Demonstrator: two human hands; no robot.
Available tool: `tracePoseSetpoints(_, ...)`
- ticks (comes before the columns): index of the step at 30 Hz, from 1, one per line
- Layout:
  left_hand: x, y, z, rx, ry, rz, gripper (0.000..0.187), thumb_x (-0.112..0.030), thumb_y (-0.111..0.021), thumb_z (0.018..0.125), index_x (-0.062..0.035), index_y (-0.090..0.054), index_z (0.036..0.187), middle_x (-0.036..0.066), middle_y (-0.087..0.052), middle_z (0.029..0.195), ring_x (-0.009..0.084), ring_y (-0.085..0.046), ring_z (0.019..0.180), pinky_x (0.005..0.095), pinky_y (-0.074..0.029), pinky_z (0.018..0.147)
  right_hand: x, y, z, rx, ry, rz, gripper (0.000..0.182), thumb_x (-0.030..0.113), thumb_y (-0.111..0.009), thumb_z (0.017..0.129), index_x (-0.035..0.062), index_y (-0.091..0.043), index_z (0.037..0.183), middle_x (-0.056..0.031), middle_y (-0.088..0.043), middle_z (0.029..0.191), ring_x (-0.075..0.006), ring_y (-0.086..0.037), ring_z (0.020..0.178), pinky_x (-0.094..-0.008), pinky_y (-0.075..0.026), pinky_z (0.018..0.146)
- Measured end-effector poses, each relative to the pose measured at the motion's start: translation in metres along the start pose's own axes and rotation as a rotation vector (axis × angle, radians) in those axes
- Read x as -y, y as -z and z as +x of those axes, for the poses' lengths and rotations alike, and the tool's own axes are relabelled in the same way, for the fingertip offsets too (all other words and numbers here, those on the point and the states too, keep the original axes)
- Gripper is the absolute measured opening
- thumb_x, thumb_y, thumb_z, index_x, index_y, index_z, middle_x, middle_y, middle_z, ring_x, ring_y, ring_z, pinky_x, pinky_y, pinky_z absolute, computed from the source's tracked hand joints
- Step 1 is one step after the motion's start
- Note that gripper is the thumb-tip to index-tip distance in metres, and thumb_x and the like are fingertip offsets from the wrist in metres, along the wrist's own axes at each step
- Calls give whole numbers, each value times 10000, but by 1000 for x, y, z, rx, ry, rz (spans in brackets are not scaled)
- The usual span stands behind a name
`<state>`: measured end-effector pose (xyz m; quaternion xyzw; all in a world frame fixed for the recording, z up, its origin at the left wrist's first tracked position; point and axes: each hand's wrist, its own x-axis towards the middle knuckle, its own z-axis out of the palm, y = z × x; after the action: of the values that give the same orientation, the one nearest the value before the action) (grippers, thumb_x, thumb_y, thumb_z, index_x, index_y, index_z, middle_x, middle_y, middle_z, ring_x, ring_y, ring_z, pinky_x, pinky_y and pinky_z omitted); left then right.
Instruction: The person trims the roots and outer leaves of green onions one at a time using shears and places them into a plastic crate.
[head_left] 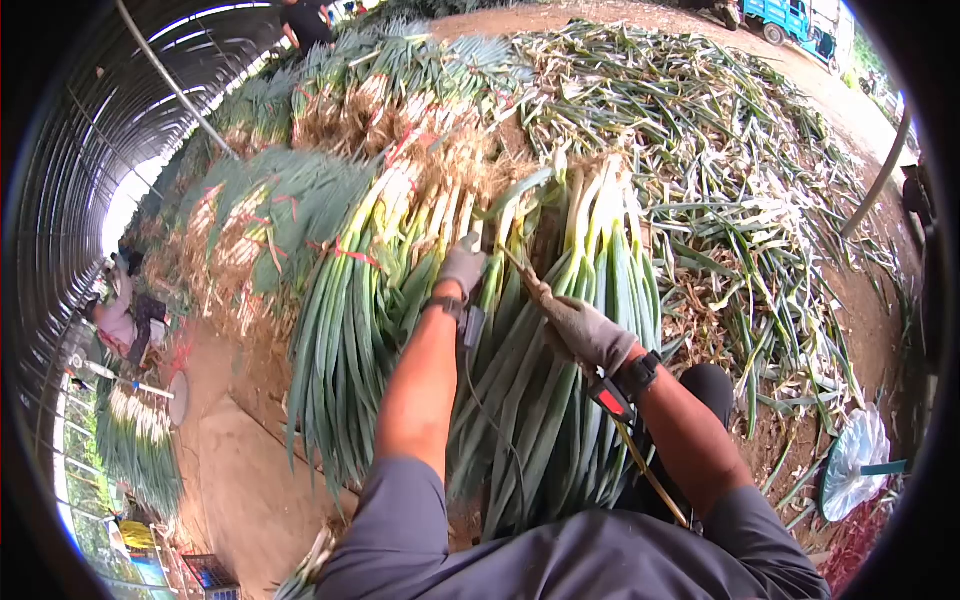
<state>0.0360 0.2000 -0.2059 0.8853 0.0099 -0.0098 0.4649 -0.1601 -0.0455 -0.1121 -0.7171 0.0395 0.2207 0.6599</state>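
In the head view, my gloved left hand (463, 266) is closed around the pale shank of a green onion (475, 230) in the row before me. My gloved right hand (590, 335) is wrapped around a thin yellow-brown rod or tube (642, 460). Its tip points up-left among the onion stalks, and its other end runs down past my right forearm. Between and below my hands lie long green onions (540, 400) with their roots pointing away from me. Left of them is a bundle (345, 300) tied with red string. Both wrists carry strapped dark devices.
Stripped leaves (700, 150) cover the ground at right. More tied onion bundles (240, 220) lie at far left. A person (308, 22) stands at the back; another crouches at left. A metal pole (880, 175) leans at right, near a plastic-covered round object (856, 465). A blue vehicle (785, 18) is at the back.
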Motion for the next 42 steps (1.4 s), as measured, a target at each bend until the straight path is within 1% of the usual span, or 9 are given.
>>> tracePoseSetpoints(1, 5, -3, 4, -53, -165, 270, 349, -170, -665, 918, -34, -627, 1237, 136, -714, 895, 265, -702, 852, 386, -562, 785, 4, -2, -8, 4, -10, 16, 604, 614, -449, 1039, 36, -596, 943, -31, -521, 590, -131, -469, 430, -301, -354, 404)
tracePoseSetpoints(3, -18, -13, -27, -120, 127, 336, 385, -283, -693, 862, -56, -637, 1167, 190, -731, 1140, 353, -706, 1069, 419, -544, 911, 16, 6, -9, -21, 7, 40, 584, 600, -463, 1040, 35, -598, 974, -25, -530, 620, -124, -467, 441, -299, -352, 407)
tracePoseSetpoints(12, -6, -24, -16, -65, 161, 496, 854, -302, -748, 856, -125, -326, 1577, 229, -690, 1228, 366, -695, 1093, 465, -552, 941, 18, 7, -6, 59, -3, -166, 572, 564, -496, 1038, 4, -602, 988, -29, -544, 701, -127, -483, 493, -315, -373, 430)
tracePoseSetpoints(14, 32, -13, 21, -51, 134, -33, 830, -181, -807, 787, -18, -423, 1505, 252, -685, 1236, 368, -686, 1115, 430, -547, 962, 12, 6, 2, 58, -15, -93, 613, 595, -490, 1030, 1, -607, 934, -40, -547, 685, -133, -490, 500, -312, -378, 434)
tracePoseSetpoints(19, -29, -15, -20, -42, 239, 581, 501, -240, -623, 907, -127, -553, 1390, 232, -694, 1237, 386, -687, 1131, 462, -555, 950, 28, 6, 0, 52, -79, -87, 638, 627, -481, 1015, 5, -607, 950, -48, -559, 697, -142, -502, 481, -318, -390, 417)
tracePoseSetpoints(25, -7, -36, -30, -73, -38, 942, 305, -149, -499, 1011, -91, -527, 1310, 174, -753, 1014, 319, -748, 963, 437, -593, 775, 9, 9, -8, 33, -60, -21, 579, 591, -499, 1029, 24, -598, 973, -26, -545, 692, -112, -467, 464, -285, -364, 414)
tracePoseSetpoints(35, -86, 31, -34, 87, 237, 516, 648, -204, -711, 857, -81, -484, 1452, 224, -689, 1245, 347, -679, 1147, 413, -530, 997, 38, 18, -32, 90, -106, -17, 605, 598, -492, 1024, 2, -592, 1030, -70, -596, 795, -132, -539, 509, -301, -417, 424)
tracePoseSetpoints(38, -16, 60, 37, 127, -144, 108, 712, -255, -795, 800, 14, -535, 1407, 194, -690, 1269, 309, -672, 1131, 361, -503, 1006, 53, 14, -31, 94, -83, -16, 634, 634, -459, 1022, 14, -592, 1005, -49, -573, 724, -116, -511, 473, -285, -387, 392)
tracePoseSetpoints(42, -42, 48, 9, 226, -109, 22, 570, -265, -717, 928, 2, -554, 1405, 183, -642, 1345, 253, -630, 1175, 325, -476, 1033, 46, 0, -4, 16, 2, 23, 619, 623, -456, 1029, 21, -603, 1034, -29, -556, 701, -119, -503, 482, -296, -398, 414)
